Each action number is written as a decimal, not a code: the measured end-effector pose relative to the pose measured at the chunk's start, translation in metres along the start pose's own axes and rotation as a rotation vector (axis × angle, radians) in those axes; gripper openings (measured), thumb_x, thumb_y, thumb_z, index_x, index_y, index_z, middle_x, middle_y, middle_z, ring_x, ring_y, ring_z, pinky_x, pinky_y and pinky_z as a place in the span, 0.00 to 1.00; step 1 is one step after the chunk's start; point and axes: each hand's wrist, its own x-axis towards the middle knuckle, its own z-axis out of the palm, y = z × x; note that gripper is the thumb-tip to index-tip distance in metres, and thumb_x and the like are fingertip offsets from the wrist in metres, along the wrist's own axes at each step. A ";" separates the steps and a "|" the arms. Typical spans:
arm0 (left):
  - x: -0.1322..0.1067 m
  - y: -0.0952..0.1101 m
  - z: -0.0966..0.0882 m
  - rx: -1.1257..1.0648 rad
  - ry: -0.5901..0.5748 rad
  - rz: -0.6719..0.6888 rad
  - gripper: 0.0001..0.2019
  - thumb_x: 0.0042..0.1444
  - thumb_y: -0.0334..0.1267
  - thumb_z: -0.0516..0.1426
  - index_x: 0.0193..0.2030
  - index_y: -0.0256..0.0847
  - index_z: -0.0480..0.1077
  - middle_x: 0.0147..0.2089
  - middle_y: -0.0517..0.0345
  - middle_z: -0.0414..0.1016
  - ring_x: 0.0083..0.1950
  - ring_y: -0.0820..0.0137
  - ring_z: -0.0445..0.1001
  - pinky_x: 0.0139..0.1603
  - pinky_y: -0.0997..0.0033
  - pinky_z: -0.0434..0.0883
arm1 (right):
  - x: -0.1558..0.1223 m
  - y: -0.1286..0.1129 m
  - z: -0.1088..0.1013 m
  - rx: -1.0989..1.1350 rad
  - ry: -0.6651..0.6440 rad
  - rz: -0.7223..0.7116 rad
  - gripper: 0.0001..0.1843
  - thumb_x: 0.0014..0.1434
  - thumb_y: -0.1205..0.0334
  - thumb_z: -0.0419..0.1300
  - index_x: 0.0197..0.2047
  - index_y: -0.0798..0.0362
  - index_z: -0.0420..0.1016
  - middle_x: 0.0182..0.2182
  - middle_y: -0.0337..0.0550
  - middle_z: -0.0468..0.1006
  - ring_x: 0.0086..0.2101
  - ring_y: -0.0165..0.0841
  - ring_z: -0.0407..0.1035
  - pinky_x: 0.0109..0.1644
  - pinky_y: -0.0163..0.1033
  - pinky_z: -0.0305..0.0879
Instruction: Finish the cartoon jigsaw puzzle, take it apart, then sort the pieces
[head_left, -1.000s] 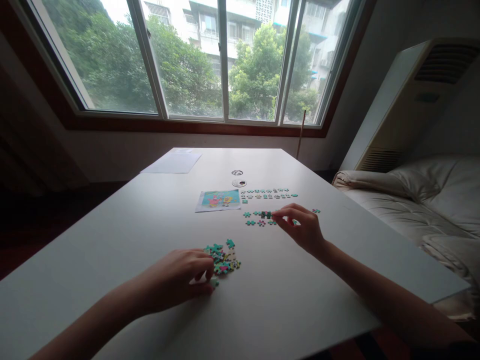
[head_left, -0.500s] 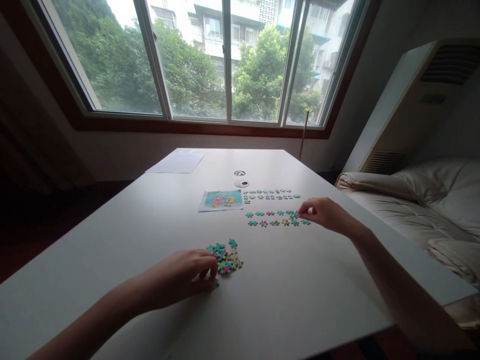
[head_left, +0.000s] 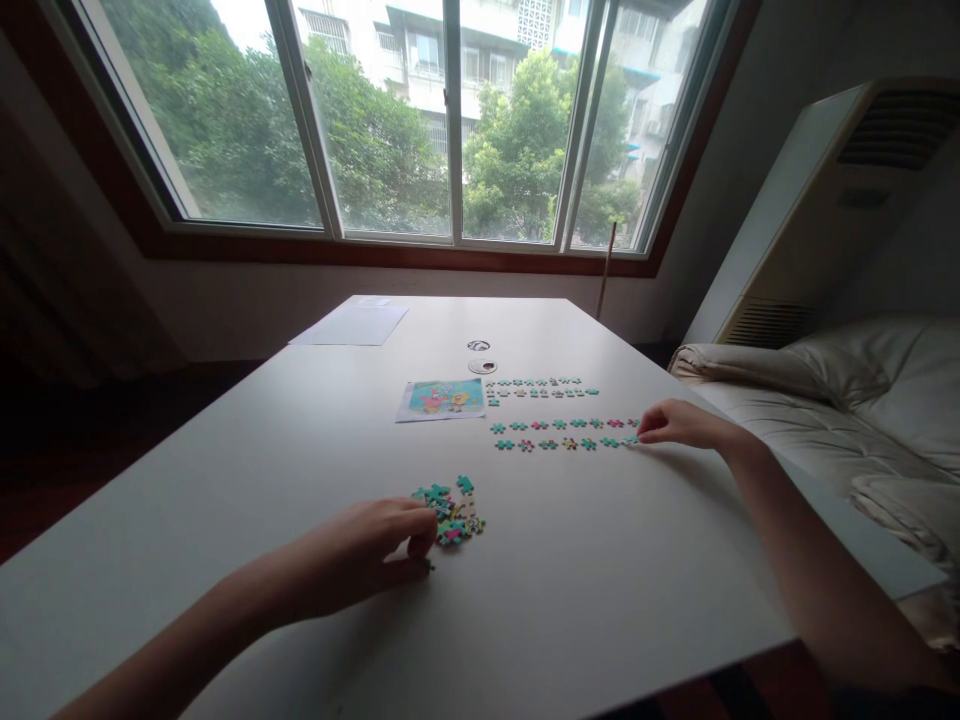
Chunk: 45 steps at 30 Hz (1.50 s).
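My left hand (head_left: 379, 545) rests at the near left side of a loose pile of jigsaw pieces (head_left: 453, 533). Its thumb and fingers are closed on a small dark green puzzle piece (head_left: 429, 566), mostly covered by the fingertips. On the right, my right hand (head_left: 681, 424) has its fingers pinched on a light puzzle piece (head_left: 631, 441) at the right end of the nearest row. Spaced-out rows of puzzle pieces (head_left: 548, 445) run leftward from there. Left of the farther rows lies a cartoon picture sheet (head_left: 442, 400) showing pink and yellow figures.
Two round flat items, one of them a white disc (head_left: 482, 367), lie beyond the picture on the white table (head_left: 285, 450). Paper sheets (head_left: 352, 325) are at the far left edge. A padded sofa (head_left: 795, 410) stands right of the table, with a window behind.
My right hand has moved right, from above the rows to their right end. More pieces now show at that end. My left hand stays beside the pile, its fingers slightly shifted.
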 end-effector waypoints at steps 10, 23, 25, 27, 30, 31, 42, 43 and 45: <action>0.010 0.009 0.008 -0.182 0.188 -0.018 0.05 0.54 0.36 0.52 0.29 0.38 0.66 0.27 0.62 0.66 0.28 0.76 0.61 0.28 0.79 0.59 | 0.000 -0.009 -0.001 -0.094 0.115 0.012 0.15 0.45 0.52 0.58 0.32 0.53 0.77 0.30 0.43 0.78 0.32 0.35 0.70 0.34 0.33 0.61; 0.034 0.016 0.031 -0.960 0.378 -0.240 0.17 0.49 0.44 0.57 0.43 0.36 0.69 0.27 0.60 0.68 0.25 0.76 0.64 0.27 0.75 0.63 | -0.017 -0.173 0.090 0.101 0.336 -0.598 0.05 0.52 0.61 0.58 0.33 0.50 0.73 0.26 0.36 0.75 0.23 0.23 0.65 0.31 0.29 0.60; 0.033 0.020 0.029 -0.983 0.399 -0.244 0.16 0.48 0.44 0.58 0.41 0.36 0.69 0.27 0.60 0.68 0.25 0.76 0.64 0.27 0.75 0.63 | -0.022 -0.183 0.099 0.138 0.369 -0.599 0.05 0.53 0.60 0.58 0.31 0.51 0.73 0.25 0.36 0.74 0.22 0.22 0.64 0.29 0.28 0.60; 0.033 0.023 0.026 -1.009 0.404 -0.242 0.15 0.48 0.43 0.58 0.39 0.36 0.69 0.27 0.60 0.69 0.25 0.76 0.65 0.27 0.75 0.63 | -0.025 -0.188 0.105 0.170 0.401 -0.591 0.05 0.53 0.59 0.58 0.30 0.52 0.72 0.25 0.35 0.73 0.22 0.22 0.63 0.28 0.28 0.59; 0.034 0.027 0.024 -1.057 0.423 -0.251 0.13 0.46 0.42 0.59 0.34 0.35 0.66 0.25 0.60 0.70 0.24 0.76 0.66 0.26 0.75 0.64 | -0.026 -0.191 0.110 0.206 0.445 -0.595 0.07 0.50 0.58 0.60 0.32 0.51 0.71 0.25 0.35 0.73 0.22 0.22 0.63 0.28 0.28 0.59; 0.034 0.028 0.024 -1.073 0.432 -0.260 0.13 0.46 0.42 0.60 0.33 0.35 0.65 0.24 0.60 0.69 0.23 0.76 0.66 0.26 0.75 0.63 | -0.026 -0.192 0.112 0.216 0.460 -0.599 0.09 0.49 0.56 0.61 0.33 0.51 0.71 0.26 0.35 0.73 0.22 0.22 0.63 0.28 0.28 0.59; 0.038 0.032 0.026 -1.078 0.419 -0.275 0.13 0.49 0.44 0.58 0.30 0.34 0.65 0.21 0.65 0.65 0.17 0.82 0.59 0.17 0.81 0.54 | -0.024 -0.197 0.119 0.179 0.593 -0.706 0.09 0.52 0.54 0.58 0.33 0.50 0.72 0.25 0.35 0.74 0.21 0.23 0.63 0.29 0.32 0.59; 0.038 0.031 0.026 -1.084 0.421 -0.273 0.13 0.49 0.44 0.57 0.30 0.34 0.65 0.21 0.65 0.65 0.17 0.83 0.58 0.17 0.81 0.54 | -0.023 -0.196 0.118 0.183 0.595 -0.711 0.09 0.52 0.54 0.58 0.33 0.50 0.72 0.25 0.35 0.74 0.22 0.23 0.63 0.29 0.32 0.59; 0.038 0.030 0.026 -1.089 0.424 -0.272 0.12 0.50 0.43 0.57 0.30 0.34 0.65 0.21 0.65 0.65 0.16 0.83 0.57 0.17 0.81 0.53 | -0.023 -0.196 0.117 0.197 0.597 -0.722 0.08 0.53 0.55 0.58 0.34 0.50 0.72 0.26 0.36 0.74 0.22 0.24 0.63 0.29 0.32 0.60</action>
